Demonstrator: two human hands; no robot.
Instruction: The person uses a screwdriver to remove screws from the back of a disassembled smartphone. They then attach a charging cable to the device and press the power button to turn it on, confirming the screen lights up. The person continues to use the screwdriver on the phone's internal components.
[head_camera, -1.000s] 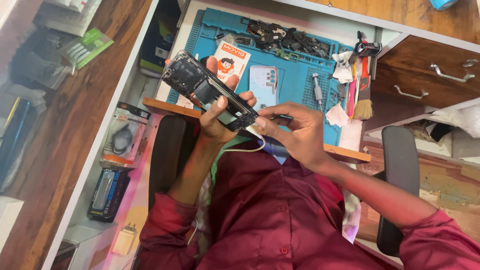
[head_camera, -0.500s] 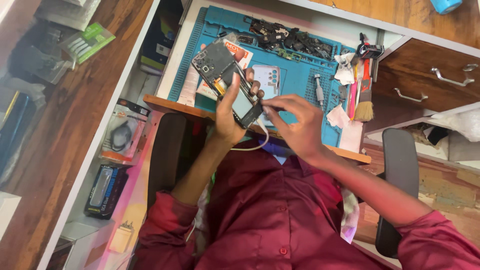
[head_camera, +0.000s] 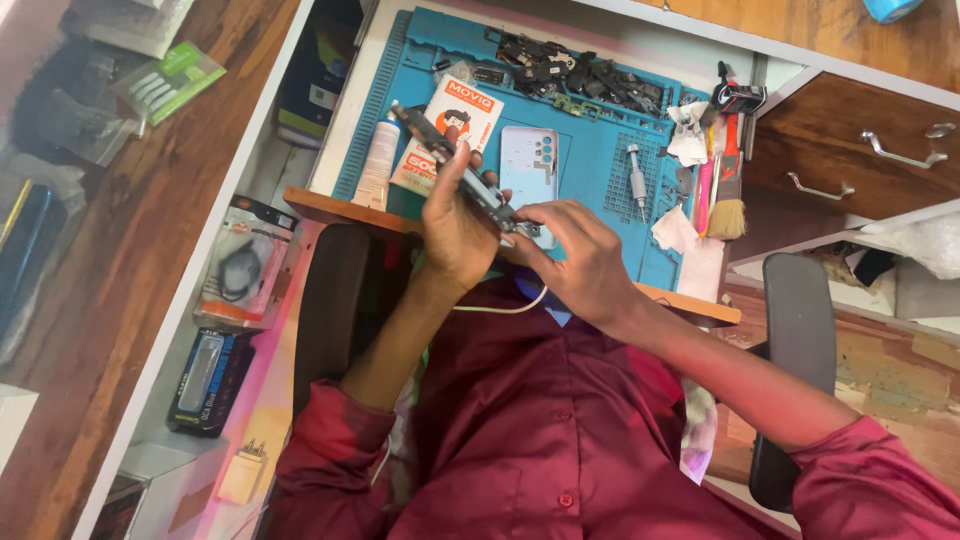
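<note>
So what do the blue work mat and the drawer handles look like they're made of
The blue work mat looks like matte silicone or rubber: moulded ridges and small compartments, no shine. The two curved drawer handles look like polished metal, silvery with bright glints, though plated plastic can't be ruled out.

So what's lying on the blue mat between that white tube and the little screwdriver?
In the head view, between the white tube and the screwdriver on the blue mat lie an orange-and-white printed card and a pale blue phone back cover.
</note>
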